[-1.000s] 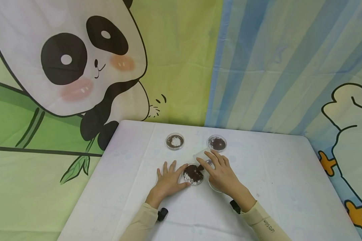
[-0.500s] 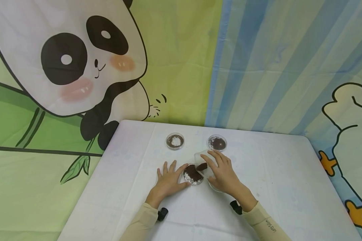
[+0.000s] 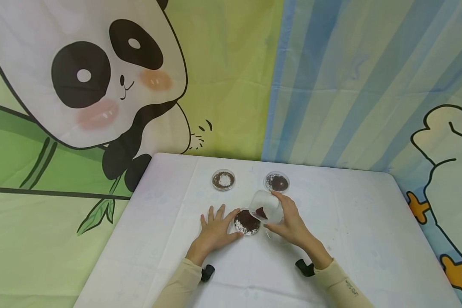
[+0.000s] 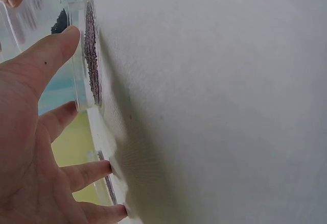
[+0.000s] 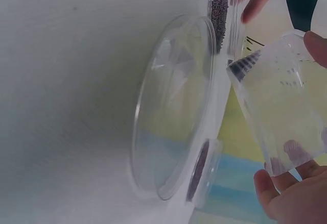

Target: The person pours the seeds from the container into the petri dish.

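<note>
My left hand point(image 3: 215, 234) holds a clear petri dish point(image 3: 248, 234) between thumb and index finger, its other fingers spread on the table. Dark brown granules cover most of that dish, with white bits along its near side. My right hand point(image 3: 294, 222) grips a clear plastic cup point(image 3: 267, 199) tilted toward the dish, its mouth over the dish's right side. A small heap of dark granules lies inside the cup near its mouth. Under the right hand lies a clear round dish or lid point(image 5: 176, 101), partly hidden in the head view.
Toward the back stand two more petri dishes: a left one point(image 3: 223, 189) with brown granules around a white centre, and a right one point(image 3: 271, 174) with dark granules and white bits. A white cloth point(image 3: 169, 205) covers the table; a printed curtain point(image 3: 231, 85) hangs behind.
The right hand has turned and drawn slightly right, so the tilted cup shows more. Fewer dark granules are in the cup. My left hand stays on the dish.
</note>
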Motion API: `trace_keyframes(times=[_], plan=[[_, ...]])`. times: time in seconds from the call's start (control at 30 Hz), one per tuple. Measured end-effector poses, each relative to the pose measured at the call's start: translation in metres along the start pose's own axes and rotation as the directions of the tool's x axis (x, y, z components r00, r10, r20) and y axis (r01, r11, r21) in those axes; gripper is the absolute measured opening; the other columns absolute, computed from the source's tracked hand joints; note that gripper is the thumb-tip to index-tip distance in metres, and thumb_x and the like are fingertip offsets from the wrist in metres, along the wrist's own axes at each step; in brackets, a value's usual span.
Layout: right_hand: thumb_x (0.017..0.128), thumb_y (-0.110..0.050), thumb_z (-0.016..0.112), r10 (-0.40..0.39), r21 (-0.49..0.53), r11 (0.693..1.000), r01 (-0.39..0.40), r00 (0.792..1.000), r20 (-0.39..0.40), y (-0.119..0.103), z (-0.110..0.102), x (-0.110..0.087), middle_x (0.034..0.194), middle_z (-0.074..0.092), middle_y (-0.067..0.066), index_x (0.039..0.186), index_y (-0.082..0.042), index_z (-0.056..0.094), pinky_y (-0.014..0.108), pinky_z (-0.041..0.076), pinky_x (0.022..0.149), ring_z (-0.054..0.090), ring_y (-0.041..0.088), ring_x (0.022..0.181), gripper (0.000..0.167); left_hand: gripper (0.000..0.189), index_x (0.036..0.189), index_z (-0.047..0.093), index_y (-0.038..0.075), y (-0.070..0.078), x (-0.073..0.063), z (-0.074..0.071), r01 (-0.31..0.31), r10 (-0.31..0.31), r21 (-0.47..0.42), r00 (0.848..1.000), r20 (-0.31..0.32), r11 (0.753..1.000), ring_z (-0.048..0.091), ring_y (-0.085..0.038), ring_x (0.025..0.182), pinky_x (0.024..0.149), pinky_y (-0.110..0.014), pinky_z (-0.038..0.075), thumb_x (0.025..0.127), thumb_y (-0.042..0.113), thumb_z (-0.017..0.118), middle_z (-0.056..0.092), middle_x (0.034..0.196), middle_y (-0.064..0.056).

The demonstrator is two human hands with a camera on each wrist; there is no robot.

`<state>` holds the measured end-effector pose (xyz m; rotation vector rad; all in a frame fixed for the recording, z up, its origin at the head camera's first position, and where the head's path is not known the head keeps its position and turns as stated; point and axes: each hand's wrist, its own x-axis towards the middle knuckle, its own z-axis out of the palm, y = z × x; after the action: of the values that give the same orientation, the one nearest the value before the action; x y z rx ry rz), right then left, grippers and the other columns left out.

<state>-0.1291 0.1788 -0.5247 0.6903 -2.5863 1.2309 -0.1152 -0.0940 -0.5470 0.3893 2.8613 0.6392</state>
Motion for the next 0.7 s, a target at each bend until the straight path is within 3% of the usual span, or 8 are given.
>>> trace_keyframes(times=[0.23,0.33,0.5,0.7], plan=[[0.073,-0.013,0.091,0.112,0.143,0.983,-0.114,0.994,0.020,0.006,-0.002,-0.004,0.149,0.040,0.020,0.154,-0.014,0.031,0.062,0.044,0.093,0.046,0.044,0.126,0.101,0.078,0.153,0.041,0.036,0.000,0.000,0.000,0.004,-0.004,0.002,1.000,0.002,1.000,0.011,-0.058,0.143,0.104,-0.079,0.010,0.085,0.063,0.067,0.027,0.159,-0.021],[0.076,-0.008,0.088,0.169,0.219,0.960,-0.173,0.985,0.038,-0.009,-0.010,-0.003,0.152,0.035,0.023,0.154,-0.010,0.028,0.062,0.040,0.100,0.041,0.046,0.132,0.098,0.078,0.153,0.041,0.036,0.000,0.000,0.000,0.006,-0.006,0.004,1.000,0.004,1.000,0.011,-0.058,0.143,0.104,-0.079,0.010,0.085,0.064,0.067,0.027,0.159,-0.021],[0.081,-0.004,0.083,0.239,0.376,0.893,-0.247,0.968,0.069,-0.002,-0.010,-0.005,0.157,0.024,0.021,0.156,-0.008,0.020,0.060,0.025,0.113,0.024,0.042,0.144,0.098,0.078,0.153,0.040,0.036,0.000,0.000,0.000,0.006,-0.006,0.007,1.000,0.007,1.000,0.011,-0.058,0.143,0.104,-0.079,0.010,0.085,0.064,0.067,0.027,0.160,-0.021],[0.085,-0.010,0.081,0.294,0.523,0.800,-0.293,0.952,0.084,0.014,-0.007,-0.011,0.159,0.024,0.015,0.158,-0.012,0.014,0.053,0.021,0.117,0.019,0.034,0.149,0.099,0.077,0.153,0.040,0.037,0.000,0.000,0.000,0.002,-0.002,0.000,1.000,0.002,1.000,0.011,-0.058,0.143,0.104,-0.079,0.009,0.086,0.063,0.067,0.027,0.160,-0.021]])
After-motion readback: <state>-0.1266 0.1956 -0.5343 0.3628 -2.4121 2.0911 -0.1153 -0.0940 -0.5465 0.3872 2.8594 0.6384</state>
